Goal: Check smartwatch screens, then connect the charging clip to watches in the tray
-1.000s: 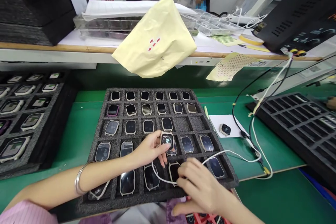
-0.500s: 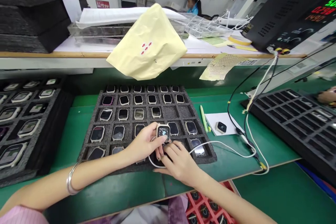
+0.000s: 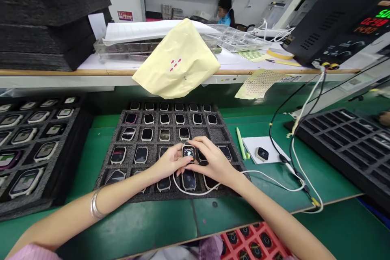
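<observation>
A smartwatch (image 3: 188, 152) with a lit screen is held over the black foam tray (image 3: 217, 134). My left hand (image 3: 166, 165) grips its left side, with the thumb near the lower edge of the screen. On the other side my right hand (image 3: 215, 161) closes on it too, index finger at the top edge and thumb at the bottom. A white cable (image 3: 195, 193) loops from under the watch and runs off to the right; where it meets the watch is hidden. Rows of watches with dark screens lie in the tray's compartments.
Another watch (image 3: 262, 154) rests on white paper beside a green pen (image 3: 241, 143). Foam trays stand left (image 3: 68, 142) and right (image 3: 330, 134). A power supply (image 3: 332, 28) sits on the shelf, where yellow paper (image 3: 183, 61) overhangs. Below the bench edge is a red tray (image 3: 248, 240).
My right hand has risen from the cable below the watch to the watch's right side. The watch stays in my left hand. The view has shifted slightly.
</observation>
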A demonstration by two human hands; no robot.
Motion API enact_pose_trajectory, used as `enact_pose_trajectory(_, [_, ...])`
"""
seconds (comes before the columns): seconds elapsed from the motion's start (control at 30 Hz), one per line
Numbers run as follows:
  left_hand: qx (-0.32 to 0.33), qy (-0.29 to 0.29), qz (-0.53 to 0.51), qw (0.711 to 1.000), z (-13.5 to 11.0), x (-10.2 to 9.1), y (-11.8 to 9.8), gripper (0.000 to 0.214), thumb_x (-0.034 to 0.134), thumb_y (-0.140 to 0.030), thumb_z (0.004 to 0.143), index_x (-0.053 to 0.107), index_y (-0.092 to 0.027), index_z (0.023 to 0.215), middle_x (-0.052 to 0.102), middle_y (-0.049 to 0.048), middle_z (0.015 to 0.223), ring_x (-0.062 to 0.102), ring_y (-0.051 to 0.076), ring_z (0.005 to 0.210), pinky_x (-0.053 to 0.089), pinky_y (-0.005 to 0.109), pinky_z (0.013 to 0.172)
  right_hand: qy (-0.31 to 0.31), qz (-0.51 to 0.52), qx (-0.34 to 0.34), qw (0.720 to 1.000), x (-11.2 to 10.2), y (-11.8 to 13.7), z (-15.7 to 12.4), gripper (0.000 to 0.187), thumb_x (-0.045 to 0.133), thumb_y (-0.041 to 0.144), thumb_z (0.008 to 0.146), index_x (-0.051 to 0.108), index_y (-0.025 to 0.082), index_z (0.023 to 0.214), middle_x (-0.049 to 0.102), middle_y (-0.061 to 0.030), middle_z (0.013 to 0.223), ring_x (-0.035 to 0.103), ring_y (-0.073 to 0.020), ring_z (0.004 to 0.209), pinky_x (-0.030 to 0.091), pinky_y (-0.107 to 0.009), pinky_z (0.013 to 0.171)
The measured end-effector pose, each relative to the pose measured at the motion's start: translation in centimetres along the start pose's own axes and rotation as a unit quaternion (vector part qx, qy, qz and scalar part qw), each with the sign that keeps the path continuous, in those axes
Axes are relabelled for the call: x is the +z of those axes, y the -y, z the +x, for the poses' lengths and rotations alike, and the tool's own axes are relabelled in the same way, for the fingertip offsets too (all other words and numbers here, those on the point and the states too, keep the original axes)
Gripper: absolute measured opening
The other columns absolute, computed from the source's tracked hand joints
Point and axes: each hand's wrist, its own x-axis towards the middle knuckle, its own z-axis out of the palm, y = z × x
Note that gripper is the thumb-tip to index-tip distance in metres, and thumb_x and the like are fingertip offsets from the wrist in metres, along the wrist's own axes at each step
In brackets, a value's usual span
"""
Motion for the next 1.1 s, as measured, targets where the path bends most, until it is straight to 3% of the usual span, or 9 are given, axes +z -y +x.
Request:
enact_pose_trajectory(0.13, [0.014,0.007,0.028,0.999,-0.1,0.0,0.5,0.04,0.064,-0.046,0.081,0.049,-0.016,0.102,0.051,-0.0032,0.071,0.045,0.007,0.052,0.037,0.02,0.047,0.014,0.002,-0.024,1.0,0.5,-0.4,0.0,0.039,0.058,0.043,0.092,0.051,0.016,0.119,0.056,-0.0135,0.108,0.056,-0.0278,0.1,0.049,-0.041,0.083])
enact_pose_trajectory(0.2, [0.028,0.013,0.043,0.999,-0.2,0.2,0.5,0.036,0.065,-0.042,0.081,0.05,-0.016,0.101,0.051,-0.0015,0.079,0.051,0.01,0.068,0.043,0.022,0.062,0.036,-0.03,-0.05,0.998,0.0,-0.5,-0.2,0.036,0.056,0.041,0.093,0.052,0.015,0.117,0.058,-0.0143,0.108,0.055,-0.0294,0.099,0.047,-0.045,0.083])
enact_pose_trajectory(0.3, [0.019,0.029,0.048,0.998,-0.3,0.5,0.4,0.046,0.069,-0.039,0.079,0.048,-0.018,0.114,0.054,0.0021,0.095,0.053,0.014,0.086,0.044,0.026,0.077,0.047,-0.033,-0.069,0.996,-1.3,-1.1,-0.2,0.036,0.054,0.043,0.094,0.053,0.014,0.116,0.06,-0.0147,0.111,0.055,-0.03,0.099,0.044,-0.046,0.084])
enact_pose_trajectory(0.5, [-0.023,0.044,-0.004,0.999,-0.1,0.6,1.1,0.052,0.07,-0.041,0.077,0.047,-0.017,0.117,0.058,0.0021,0.091,0.057,0.014,0.076,0.048,0.031,0.077,-0.07,0.052,0.04,0.995,-3.2,-4.1,-0.5,0.023,0.05,0.038,0.097,0.059,0.017,0.102,0.064,-0.0072,0.088,0.061,-0.0209,0.082,0.049,-0.036,0.077])
enact_pose_trajectory(0.6, [-0.02,0.048,-0.032,0.998,0.0,0.7,1.3,0.054,0.07,-0.04,0.077,0.046,-0.017,0.119,0.06,0.0043,0.097,0.061,0.018,0.086,0.049,0.034,0.084,-0.024,0.045,0.04,0.998,-3.0,-5.1,-0.8,0.03,0.058,0.043,0.092,0.06,0.016,0.106,0.062,-0.0047,0.082,0.061,-0.0197,0.077,0.05,-0.032,0.074])
enact_pose_trajectory(0.73, [-0.007,0.031,-0.021,0.999,0.2,0.8,1.1,0.049,0.072,-0.039,0.076,0.05,-0.016,0.114,0.062,0.0045,0.096,0.061,0.019,0.092,0.047,0.034,0.089,-0.002,0.017,0.06,0.998,-2.3,-5.5,-0.6,0.023,0.06,0.039,0.091,0.061,0.017,0.094,0.06,-0.0056,0.089,0.06,-0.0193,0.079,0.05,-0.031,0.073])
enact_pose_trajectory(0.87, [0.003,0.011,-0.03,0.999,0.1,1.0,0.7,0.045,0.074,-0.039,0.073,0.054,-0.015,0.106,0.064,0.006,0.098,0.06,0.02,0.096,0.047,0.032,0.087,-0.025,-0.051,0.116,0.992,-1.9,-6.2,0.6,0.025,0.06,0.024,0.091,0.053,0.015,0.113,0.057,-0.0092,0.1,0.059,-0.0223,0.086,0.049,-0.035,0.077])
enact_pose_trajectory(1.0, [0.001,-0.009,-0.043,0.999,0.0,1.1,0.5,0.046,0.076,-0.04,0.071,0.056,-0.014,0.104,0.065,0.0077,0.1,0.06,0.02,0.095,0.047,0.031,0.084,0.018,-0.116,0.139,0.983,-1.5,-7.0,1.9,0.029,0.068,0.016,0.083,0.057,0.016,0.109,0.058,-0.0083,0.101,0.057,-0.0264,0.097,0.046,-0.038,0.086])
enact_pose_trajectory(1.1, [0.0,-0.012,-0.059,0.998,0.0,1.1,0.6,0.047,0.077,-0.041,0.069,0.055,-0.014,0.102,0.065,0.0072,0.098,0.06,0.02,0.092,0.047,0.031,0.082,0.037,-0.153,0.16,0.974,-1.2,-7.0,2.4,0.035,0.067,0.02,0.085,0.053,0.015,0.117,0.059,-0.0091,0.102,0.06,-0.0241,0.09,0.048,-0.033,0.078])
